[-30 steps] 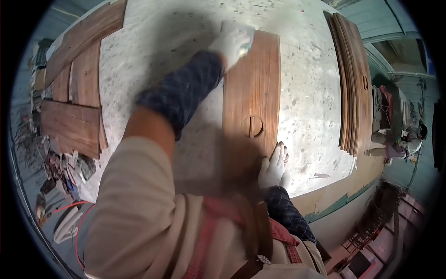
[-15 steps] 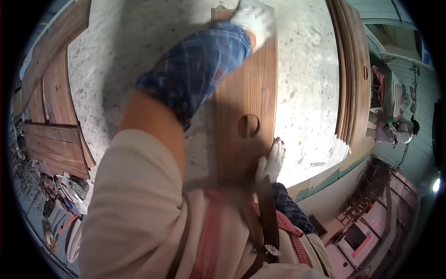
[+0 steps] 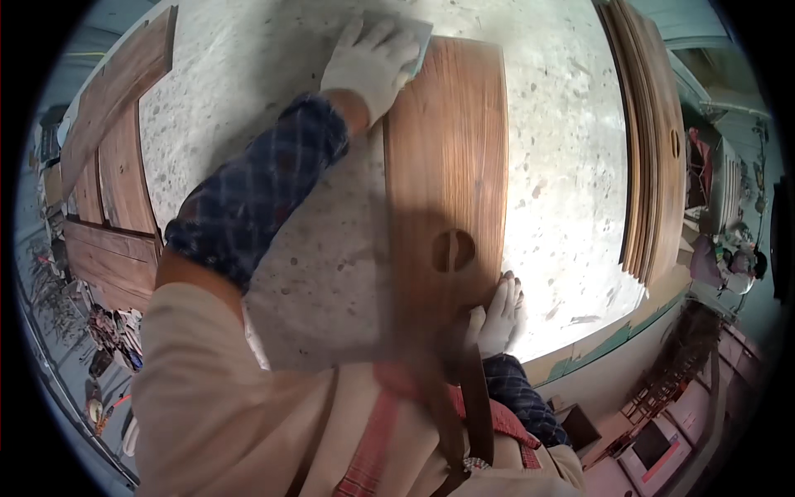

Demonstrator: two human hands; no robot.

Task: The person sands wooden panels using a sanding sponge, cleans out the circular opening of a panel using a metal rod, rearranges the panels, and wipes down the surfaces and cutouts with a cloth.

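Pressing a sanding pad (image 3: 418, 37) with your left hand (image 3: 370, 60), your right hand (image 3: 499, 313) lies flat, steadying the wooden panel (image 3: 447, 174) on the bench (image 3: 555, 166); stacked panels (image 3: 650, 141) at 3 o'clock.

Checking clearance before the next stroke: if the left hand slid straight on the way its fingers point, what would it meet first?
The left hand points toward the picture's top, pressing a grey sanding pad at the wooden panel far end. Beyond looks like bare speckled table, probably nothing else.

A speckled grey stone worktop (image 3: 555, 166) is carrying all the woodwork. A brown wooden panel (image 3: 447, 174) with a round cut-out is lying flat at its centre. A stack of similar panels (image 3: 654, 149) is lying along the right edge. More wooden boards (image 3: 108, 166) are lying at the left side.
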